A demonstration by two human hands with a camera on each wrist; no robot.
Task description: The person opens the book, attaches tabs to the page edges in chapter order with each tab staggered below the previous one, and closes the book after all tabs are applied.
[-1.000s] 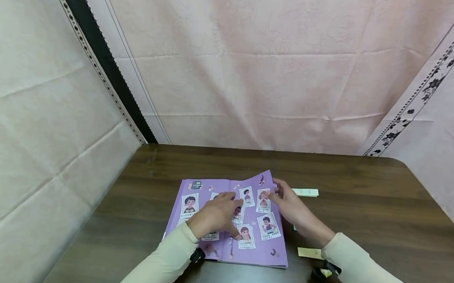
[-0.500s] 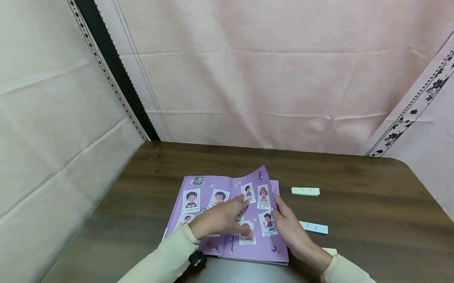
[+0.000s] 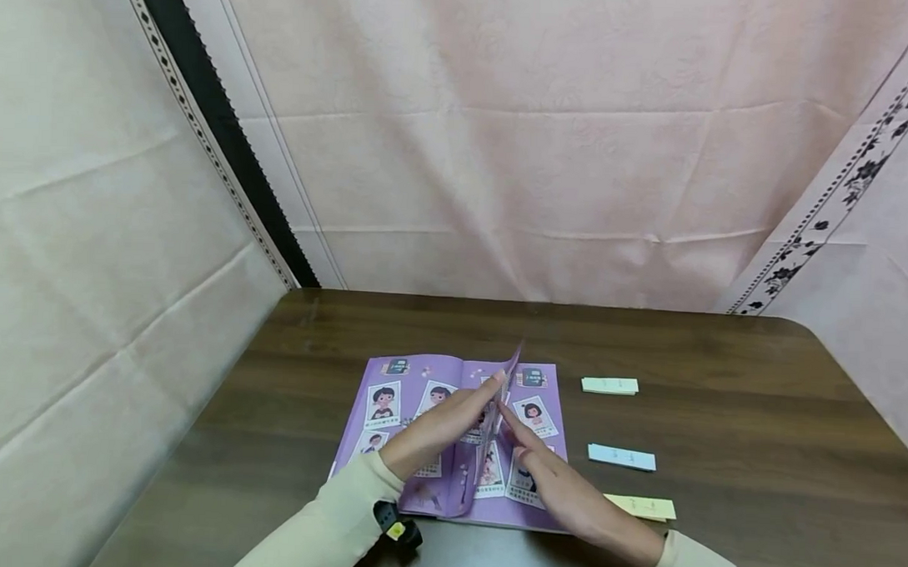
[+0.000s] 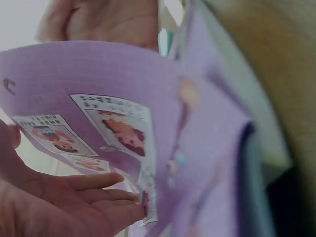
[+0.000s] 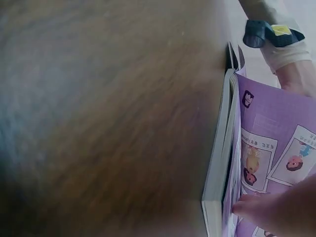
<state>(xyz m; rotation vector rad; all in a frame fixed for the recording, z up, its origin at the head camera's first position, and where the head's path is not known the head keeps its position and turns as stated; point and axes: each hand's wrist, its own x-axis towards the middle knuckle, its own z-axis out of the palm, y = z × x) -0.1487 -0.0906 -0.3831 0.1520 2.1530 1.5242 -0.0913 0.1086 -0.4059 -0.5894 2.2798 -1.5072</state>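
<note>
A purple picture book (image 3: 346, 447) lies spread on the wooden table, printed with framed cartoon portraits. One page (image 4: 123, 69) stands nearly upright in its right half, curving near the spine. My left hand (image 3: 449, 421) reaches over the middle of the book, its straight fingers against the left face of that page. On the other side, my right hand (image 3: 560, 483) has extended fingers touching the page. In the left wrist view, the right hand (image 4: 111, 22) shows behind the page. The right wrist view shows the block of pages (image 5: 222, 148) edge-on.
To the right of the book lie three strips of sticky notes: green (image 3: 610, 386), blue (image 3: 621, 457) and yellow (image 3: 644, 508). Pale cloth (image 3: 502, 193) hangs behind the table (image 3: 757, 427). Each wrist wears a small black camera; the left one (image 3: 396, 525) shows.
The right page has been lifted from nearly flat to almost upright, uncovering another portrait page beneath. My right hand moved left from the page's outer edge to behind it.
</note>
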